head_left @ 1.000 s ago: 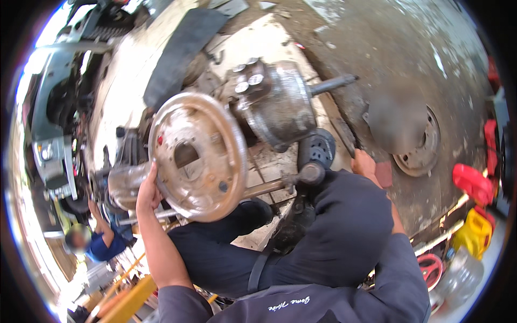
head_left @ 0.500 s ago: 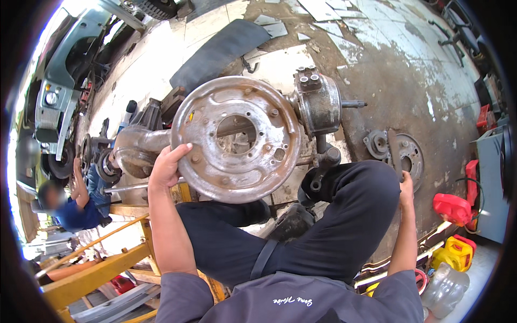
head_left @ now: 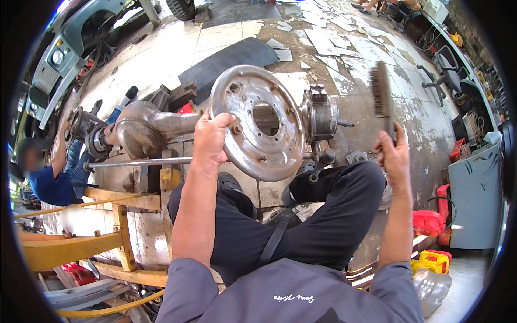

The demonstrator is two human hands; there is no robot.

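Observation:
My left hand [head_left: 211,139] grips the left rim of a round, bare-metal brake backing plate [head_left: 258,146], with the thumb over its face. The plate is tilted, its large centre hole facing me. Out to the right, my right hand [head_left: 395,157] holds a wire brush [head_left: 384,97] upright by its handle, bristles facing left, apart from the plate. Behind the plate runs a heavy axle housing [head_left: 137,128] with a bulging middle. At the axle's right end sits a steering knuckle [head_left: 321,116] with bolts on top and a stub shaft pointing right.
A co-worker in a blue shirt [head_left: 51,185] is at the axle's left end. A yellow metal frame [head_left: 70,250] stands at lower left. Red jerrycan [head_left: 428,222] and yellow jerrycan [head_left: 429,262] stand right, near a grey cabinet [head_left: 474,194]. A dark curved panel [head_left: 229,64] lies ahead.
My right hand has come up from beside the metal parts by my right knee, raising the wire brush. The backing plate has been turned and tilted in my left hand. The view has shifted.

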